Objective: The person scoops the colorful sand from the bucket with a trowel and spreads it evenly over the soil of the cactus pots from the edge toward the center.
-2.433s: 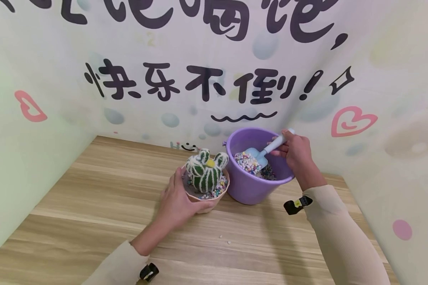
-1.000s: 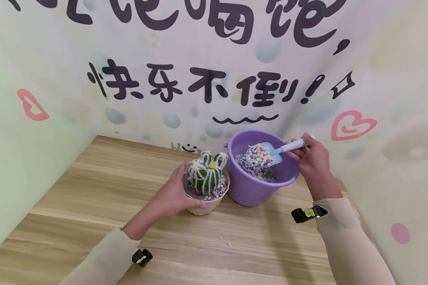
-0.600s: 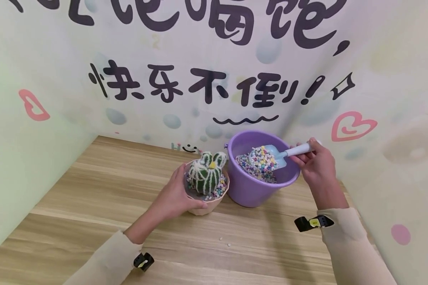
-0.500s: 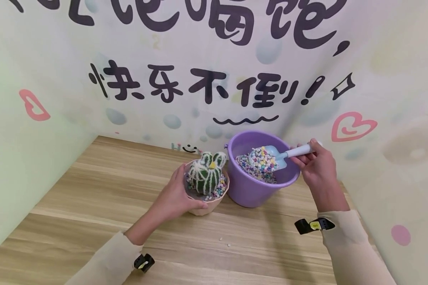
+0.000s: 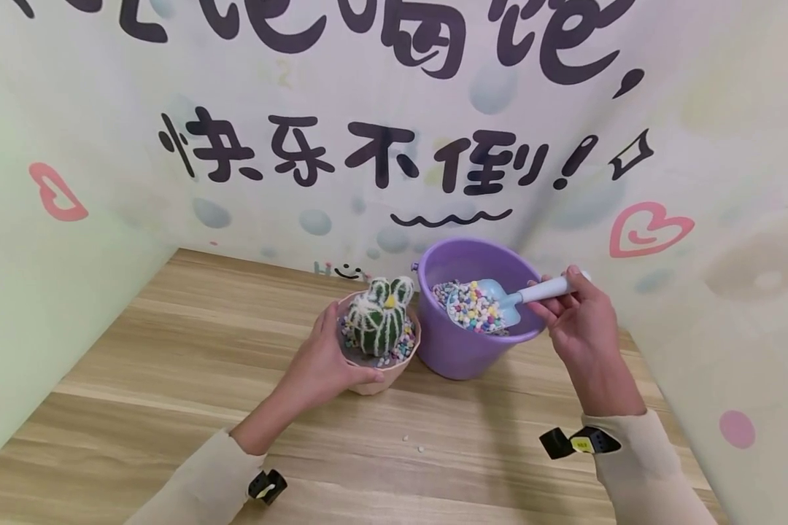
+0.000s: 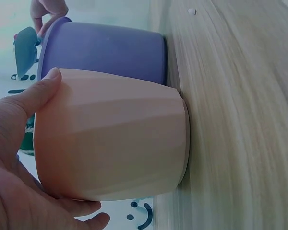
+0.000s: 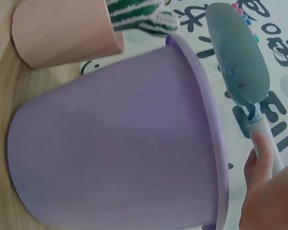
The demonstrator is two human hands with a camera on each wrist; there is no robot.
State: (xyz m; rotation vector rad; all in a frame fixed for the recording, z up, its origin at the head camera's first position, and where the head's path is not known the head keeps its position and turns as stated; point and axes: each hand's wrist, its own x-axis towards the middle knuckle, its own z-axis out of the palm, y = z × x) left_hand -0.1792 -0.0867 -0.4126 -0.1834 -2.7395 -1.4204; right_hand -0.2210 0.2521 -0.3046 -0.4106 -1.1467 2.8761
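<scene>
1. Far left, a pale green wall bears a pink heart.
2. The surface, in light brown wood grain, reaches back to a pale back wall printed with large dark characters.
3. The left hand, in a cream sleeve, has its fingers and thumb spread wide and curved round the upper part of a pink pot.
4. The pot stands upright on the surface, holding a green, white-striped cactus among coloured pebbles.
5. Two pale specks lie on the surface nearer the person.
6. A purple bucket, more pebbles inside, stands just beside the pot.
7. Above the bucket's contents is a light blue scoop, heaped with pebbles; the right hand has its fingers pinched on the handle.
8. Far right, a cream wall carries a pink dot.
</scene>
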